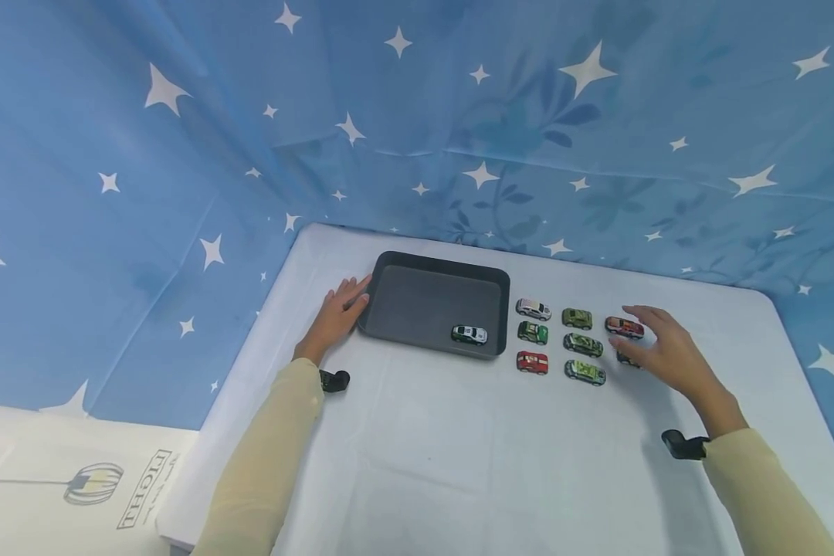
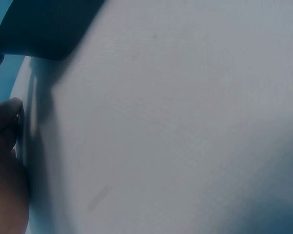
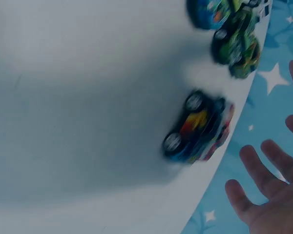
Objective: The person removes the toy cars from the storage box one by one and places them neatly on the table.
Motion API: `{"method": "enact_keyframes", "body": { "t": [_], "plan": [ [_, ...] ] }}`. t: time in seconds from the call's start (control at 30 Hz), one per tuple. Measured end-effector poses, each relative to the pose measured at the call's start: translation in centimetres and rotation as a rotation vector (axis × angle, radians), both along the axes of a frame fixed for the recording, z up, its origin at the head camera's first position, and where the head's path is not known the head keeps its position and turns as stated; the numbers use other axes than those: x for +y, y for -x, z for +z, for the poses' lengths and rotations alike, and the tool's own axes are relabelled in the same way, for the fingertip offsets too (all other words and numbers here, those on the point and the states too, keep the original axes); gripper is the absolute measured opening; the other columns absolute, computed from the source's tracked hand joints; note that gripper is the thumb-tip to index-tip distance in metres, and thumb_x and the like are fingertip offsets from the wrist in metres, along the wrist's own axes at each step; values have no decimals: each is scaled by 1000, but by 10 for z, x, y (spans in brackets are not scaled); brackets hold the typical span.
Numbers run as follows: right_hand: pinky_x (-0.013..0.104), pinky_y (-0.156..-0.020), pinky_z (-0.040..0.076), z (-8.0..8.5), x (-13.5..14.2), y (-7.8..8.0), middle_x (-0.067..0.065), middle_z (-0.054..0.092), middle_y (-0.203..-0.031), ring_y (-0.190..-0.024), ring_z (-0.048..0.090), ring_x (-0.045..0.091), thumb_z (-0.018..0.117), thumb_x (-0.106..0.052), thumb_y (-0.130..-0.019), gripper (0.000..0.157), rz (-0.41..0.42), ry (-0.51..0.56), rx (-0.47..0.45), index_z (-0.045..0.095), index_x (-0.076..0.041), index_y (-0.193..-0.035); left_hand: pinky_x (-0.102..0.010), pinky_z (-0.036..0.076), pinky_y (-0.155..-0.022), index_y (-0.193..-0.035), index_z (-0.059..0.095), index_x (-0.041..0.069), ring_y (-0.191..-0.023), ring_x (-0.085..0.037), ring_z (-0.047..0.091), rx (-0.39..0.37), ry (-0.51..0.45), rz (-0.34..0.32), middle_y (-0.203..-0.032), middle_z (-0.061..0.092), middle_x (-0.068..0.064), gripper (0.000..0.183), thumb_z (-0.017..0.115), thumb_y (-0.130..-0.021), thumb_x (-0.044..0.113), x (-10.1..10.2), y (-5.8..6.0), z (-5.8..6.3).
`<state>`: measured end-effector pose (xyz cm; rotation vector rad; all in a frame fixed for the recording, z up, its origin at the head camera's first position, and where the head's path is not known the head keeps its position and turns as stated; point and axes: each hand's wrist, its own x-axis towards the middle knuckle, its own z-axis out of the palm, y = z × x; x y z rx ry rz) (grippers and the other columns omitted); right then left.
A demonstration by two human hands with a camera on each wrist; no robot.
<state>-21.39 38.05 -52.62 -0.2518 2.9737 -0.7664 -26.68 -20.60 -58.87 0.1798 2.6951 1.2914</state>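
My left hand [image 1: 337,313] lies at the left edge of a dark grey tray [image 1: 434,265], fingers extended, thumb against its side. Inside the tray, near its front right corner, is one white-and-green toy car [image 1: 469,334]. My right hand [image 1: 667,355] hovers over the right end of the toy cars, its fingers spread and holding nothing. Closest to it are a red toy car [image 1: 624,327] and a dark toy car [image 3: 198,127], which the hand partly covers in the head view. The left wrist view catches only part of the hand [image 2: 7,170] and a tray corner [image 2: 44,29].
Right of the tray, several toy cars stand in rows, among them a silver car [image 1: 533,309], a green car [image 1: 532,332], a red car with a stripe [image 1: 532,362] and a lime-patterned car [image 1: 585,372]. A starry blue curtain [image 1: 403,93] borders the white table [image 1: 424,455].
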Motion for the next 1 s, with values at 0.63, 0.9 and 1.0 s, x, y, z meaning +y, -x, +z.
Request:
{"method": "enact_keyframes", "body": {
  "t": [0.63, 0.9, 1.0],
  "plan": [
    [81, -114, 28, 20, -98, 36, 30, 28, -169, -153, 28, 54, 78, -40, -101, 87, 118, 112, 17, 34, -4, -167, -41, -7, -132, -170, 35, 28, -165, -23, 7, -11, 13, -10, -176, 24, -11, 57, 44, -117, 45, 0, -2, 3],
    [79, -118, 24, 19, -131, 46, 22, 21, -175, -158, 21, 49, 76, -45, -101, 90, 156, 148, -5, 29, -11, -170, -41, -8, -131, -170, 34, 28, -165, -22, 7, -7, 22, -9, -176, 23, -10, 57, 43, -117, 46, -1, -2, 2],
    [78, -119, 24, 18, -143, 47, 20, 21, -175, -159, 21, 47, 75, -45, -101, 89, 180, 175, 2, 30, -12, -171, -40, -8, -131, -170, 33, 28, -165, -22, 6, -5, 25, -13, -176, 23, -10, 58, 42, -117, 47, -1, -1, 3]
  ]
}}
